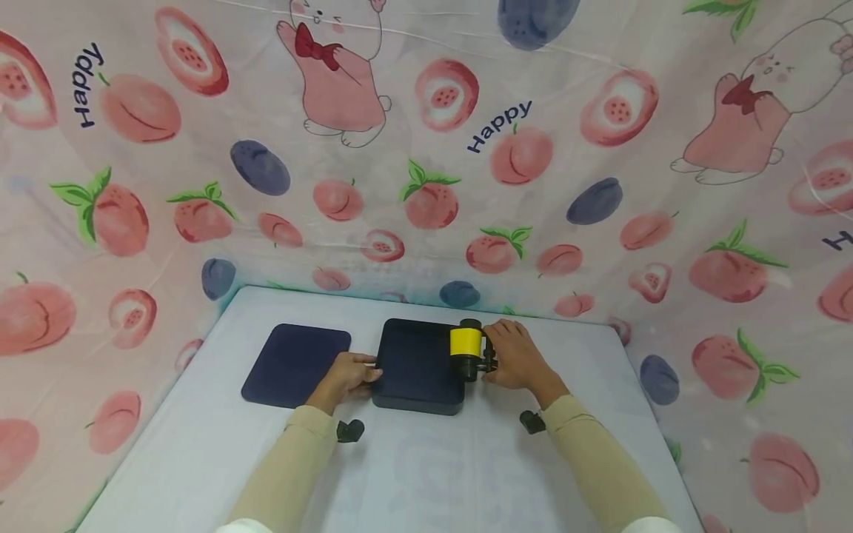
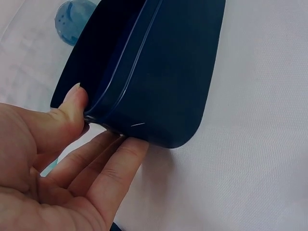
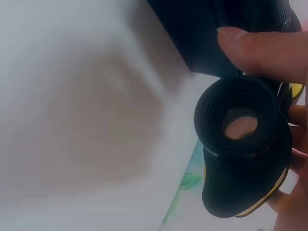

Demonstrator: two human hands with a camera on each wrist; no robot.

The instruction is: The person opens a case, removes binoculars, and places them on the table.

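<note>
On the white counter (image 1: 433, 474) sits a dark navy box (image 1: 418, 364), near the far middle, with its flat navy lid (image 1: 296, 364) lying just to the left of it. The left hand (image 1: 345, 379) steadies the box at its near left corner: in the left wrist view the thumb (image 2: 72, 108) presses the rim while the straight fingers (image 2: 113, 166) lie against the box wall (image 2: 163, 91), so the hand is relaxed and spread rather than curled round anything. The right hand (image 1: 516, 357) is clamped on a yellow and black monocular (image 1: 469, 348), which rests at the box's right edge (partly over it, as the head view shows). In the right wrist view the thumb (image 3: 262, 45) lies over the monocular's body and its round rubber eyecup (image 3: 238, 122) faces the camera, blurred. Both sleeves are beige. A pink cloth printed with peaches, plums and rabbits (image 1: 426, 148) hangs behind and beside the counter.
</note>
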